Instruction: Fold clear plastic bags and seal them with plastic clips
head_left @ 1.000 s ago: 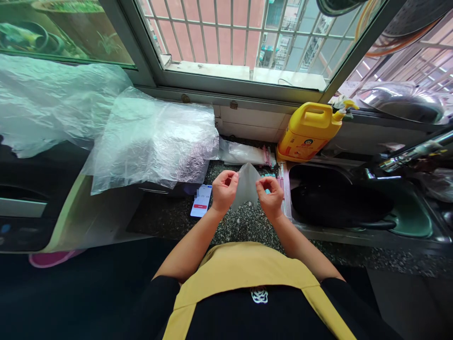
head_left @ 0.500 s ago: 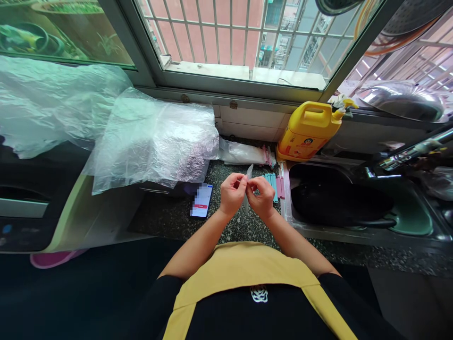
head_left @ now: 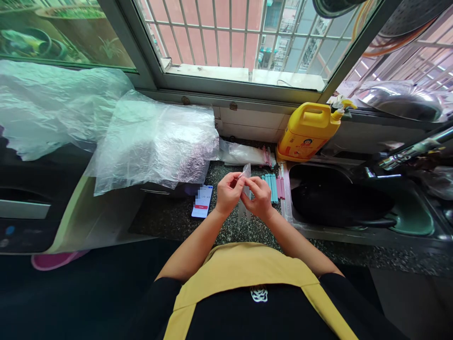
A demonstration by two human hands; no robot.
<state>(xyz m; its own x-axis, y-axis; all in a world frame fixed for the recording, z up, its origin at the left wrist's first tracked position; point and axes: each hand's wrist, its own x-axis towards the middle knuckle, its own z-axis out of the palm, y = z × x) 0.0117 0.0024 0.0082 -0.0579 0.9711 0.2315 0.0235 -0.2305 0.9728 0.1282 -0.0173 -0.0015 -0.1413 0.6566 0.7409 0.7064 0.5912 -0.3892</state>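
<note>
A thin, clear plastic bag [head_left: 247, 170] is pinched between my two hands above the speckled counter [head_left: 226, 231]. My left hand [head_left: 228, 192] grips it with thumb and forefinger, and my right hand [head_left: 259, 197] holds it close beside, fingertips almost meeting. Part of the bag pokes up beyond the fingers, and a see-through strip hangs below them. Just right of my right hand lie several teal sealing clips [head_left: 271, 188] and some pink clips [head_left: 281, 187]. A phone [head_left: 202, 201] with its screen lit rests left of my left hand.
Behind my hands lies a pack of clear bags [head_left: 242, 153] with pink clips at its end. A yellow jug [head_left: 305, 132] stands by the sink [head_left: 414, 222], which holds a black pan [head_left: 339, 205]. Large plastic sheeting [head_left: 159, 141] covers things at the left.
Both hands have shifted slightly left. My right hand's fingers have turned across toward the left, and the bag shows wider above and below the fingers.
</note>
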